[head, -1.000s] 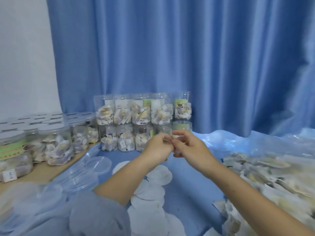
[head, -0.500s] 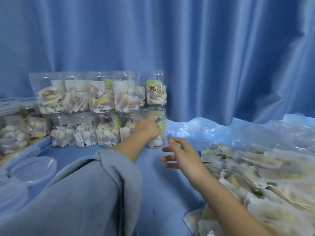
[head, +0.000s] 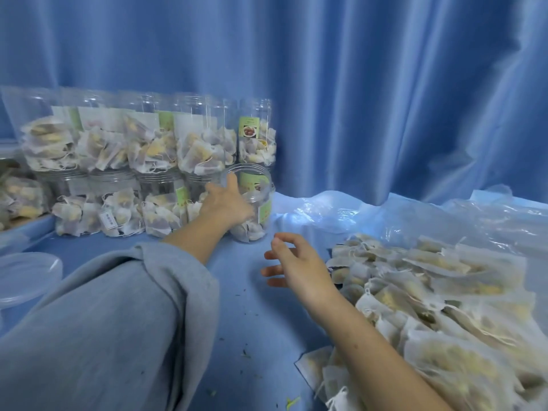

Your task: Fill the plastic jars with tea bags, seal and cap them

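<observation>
An open plastic jar (head: 257,200) is gripped by the left hand (head: 227,203); the right hand (head: 298,266) is held nearby, fingers (head: 271,271) loosely spread, beside heaped tea bags (head: 439,298).

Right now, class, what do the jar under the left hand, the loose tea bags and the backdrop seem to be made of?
Jar: clear glossy plastic, likely; contents show through, rim glints.
Tea bags: thin matt mesh or filter paper; filling shows faintly, white strings attached.
Backdrop curtain: blue fabric with slight sheen; hangs in soft folds.
</observation>
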The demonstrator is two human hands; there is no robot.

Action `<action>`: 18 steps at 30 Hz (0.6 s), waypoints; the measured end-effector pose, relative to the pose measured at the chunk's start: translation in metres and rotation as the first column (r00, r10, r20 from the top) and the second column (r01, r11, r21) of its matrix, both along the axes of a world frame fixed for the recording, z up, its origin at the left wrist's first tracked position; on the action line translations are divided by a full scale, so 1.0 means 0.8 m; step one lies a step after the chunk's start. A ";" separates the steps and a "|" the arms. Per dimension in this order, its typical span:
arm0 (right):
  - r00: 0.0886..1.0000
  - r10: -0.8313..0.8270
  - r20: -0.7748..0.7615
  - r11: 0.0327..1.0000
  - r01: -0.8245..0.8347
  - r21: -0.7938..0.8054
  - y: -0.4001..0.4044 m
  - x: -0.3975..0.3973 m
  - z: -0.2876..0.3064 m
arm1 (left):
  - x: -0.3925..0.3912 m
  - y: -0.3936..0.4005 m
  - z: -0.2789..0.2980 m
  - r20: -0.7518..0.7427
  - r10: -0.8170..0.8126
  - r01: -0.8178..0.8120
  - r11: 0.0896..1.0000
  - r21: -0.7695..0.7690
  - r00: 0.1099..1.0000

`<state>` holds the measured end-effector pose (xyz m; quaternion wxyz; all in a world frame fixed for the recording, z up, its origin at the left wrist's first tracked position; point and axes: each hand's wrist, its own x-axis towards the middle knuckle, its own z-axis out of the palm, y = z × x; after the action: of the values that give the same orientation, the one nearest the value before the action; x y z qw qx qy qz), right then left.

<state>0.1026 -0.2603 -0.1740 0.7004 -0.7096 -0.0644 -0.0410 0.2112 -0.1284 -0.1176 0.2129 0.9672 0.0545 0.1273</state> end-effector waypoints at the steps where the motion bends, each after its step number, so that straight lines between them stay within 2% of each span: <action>1: 1.000 -0.001 0.005 1.000 0.001 -0.009 0.001 0.000 -0.002 | -0.008 0.001 -0.005 0.016 0.004 -0.005 1.000 0.013 1.000; 3: 1.000 -0.014 0.018 0.999 0.014 -0.046 0.002 -0.001 -0.005 | -0.023 0.004 -0.012 0.063 -0.042 0.038 0.997 0.060 0.997; 6: 0.995 -0.047 0.083 0.984 0.061 -0.169 0.006 -0.005 -0.007 | -0.055 0.007 -0.012 0.079 -0.115 0.112 0.993 0.037 0.990; 9: 0.940 -0.062 0.336 0.914 0.189 -0.359 0.006 -0.012 0.000 | -0.097 0.007 -0.005 0.099 -0.140 0.144 0.989 -0.033 0.985; 11: 0.886 -0.035 0.462 0.867 0.256 -0.427 0.007 -0.017 0.009 | -0.130 0.008 -0.001 0.091 -0.181 0.186 0.981 -0.057 0.979; 13: 0.872 0.004 0.489 0.864 0.243 -0.441 0.011 -0.026 0.017 | -0.162 0.010 0.006 0.089 -0.225 0.230 0.971 -0.056 0.970; 18: 0.902 0.102 0.420 0.872 0.121 -0.473 0.021 -0.065 0.028 | -0.238 0.014 0.019 0.104 -0.247 0.261 0.952 -0.160 0.963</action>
<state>0.0506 -0.2435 -0.1520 0.4661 -0.8365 -0.2223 -0.1831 0.0210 -0.1170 -0.1023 0.3125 0.9379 -0.0686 0.1338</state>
